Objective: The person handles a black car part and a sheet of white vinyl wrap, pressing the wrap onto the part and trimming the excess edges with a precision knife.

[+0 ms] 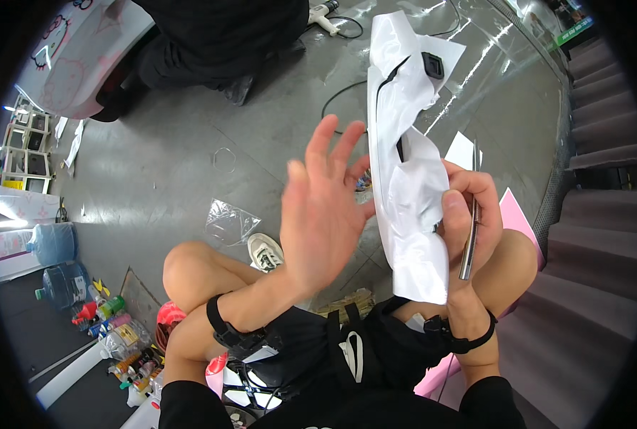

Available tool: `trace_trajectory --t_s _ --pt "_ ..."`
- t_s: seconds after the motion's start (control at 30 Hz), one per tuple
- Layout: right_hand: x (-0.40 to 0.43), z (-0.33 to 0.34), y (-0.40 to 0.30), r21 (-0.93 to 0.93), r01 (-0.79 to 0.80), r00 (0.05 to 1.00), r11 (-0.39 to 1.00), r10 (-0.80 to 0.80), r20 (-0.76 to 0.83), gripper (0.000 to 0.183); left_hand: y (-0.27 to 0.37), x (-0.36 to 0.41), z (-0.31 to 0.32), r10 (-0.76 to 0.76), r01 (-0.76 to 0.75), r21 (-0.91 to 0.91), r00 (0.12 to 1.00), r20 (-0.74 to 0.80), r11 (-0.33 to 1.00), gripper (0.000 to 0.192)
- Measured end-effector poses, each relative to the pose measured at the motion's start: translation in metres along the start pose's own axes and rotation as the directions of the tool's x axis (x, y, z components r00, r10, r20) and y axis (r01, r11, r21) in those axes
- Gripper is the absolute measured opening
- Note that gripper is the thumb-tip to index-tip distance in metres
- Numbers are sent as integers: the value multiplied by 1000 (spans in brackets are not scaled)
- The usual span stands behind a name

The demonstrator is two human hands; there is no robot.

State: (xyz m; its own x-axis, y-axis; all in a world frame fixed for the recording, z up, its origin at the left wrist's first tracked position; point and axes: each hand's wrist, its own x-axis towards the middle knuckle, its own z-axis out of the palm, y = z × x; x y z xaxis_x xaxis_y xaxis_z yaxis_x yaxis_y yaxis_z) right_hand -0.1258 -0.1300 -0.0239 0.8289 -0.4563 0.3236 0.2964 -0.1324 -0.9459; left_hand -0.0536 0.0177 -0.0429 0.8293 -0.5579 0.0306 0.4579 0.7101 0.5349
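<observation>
My right hand (471, 214) grips the edge of a long part wrapped in glossy white film (412, 193). A slim metal cutter or pen-like tool (471, 236) lies across the same hand, between thumb and fingers. The film is wrinkled and loose along the part's right side, with dark gaps and a black rectangular piece (432, 65) near its far end. My left hand (324, 214), slightly blurred, is spread just left of the part and holds nothing. Whether its fingers at the right touch the film, I cannot tell.
A person in black (222, 43) crouches ahead beside a vehicle panel with pink cartoon graphics (77, 59). A heat gun (324, 19) and its cable lie on the floor. Clear plastic (232, 221) is near my shoe. Bottles (128, 340) crowd the left; grey curtain (592, 230) hangs right.
</observation>
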Motion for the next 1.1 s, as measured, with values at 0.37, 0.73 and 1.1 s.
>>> trace_trajectory --t_s 0.37,0.73,1.1 --pt "-1 12 -18 -127 -9 987 992 29 155 18 -1 2 11 -8 74 446 989 -148 892 68" --pt "0 1 -31 -210 -358 881 910 403 247 22 -8 3 -1 158 -108 495 986 -60 862 83" --pt "13 -19 -25 -177 -304 893 936 345 289 24 6 6 16 55 -11 554 997 -62 832 72"
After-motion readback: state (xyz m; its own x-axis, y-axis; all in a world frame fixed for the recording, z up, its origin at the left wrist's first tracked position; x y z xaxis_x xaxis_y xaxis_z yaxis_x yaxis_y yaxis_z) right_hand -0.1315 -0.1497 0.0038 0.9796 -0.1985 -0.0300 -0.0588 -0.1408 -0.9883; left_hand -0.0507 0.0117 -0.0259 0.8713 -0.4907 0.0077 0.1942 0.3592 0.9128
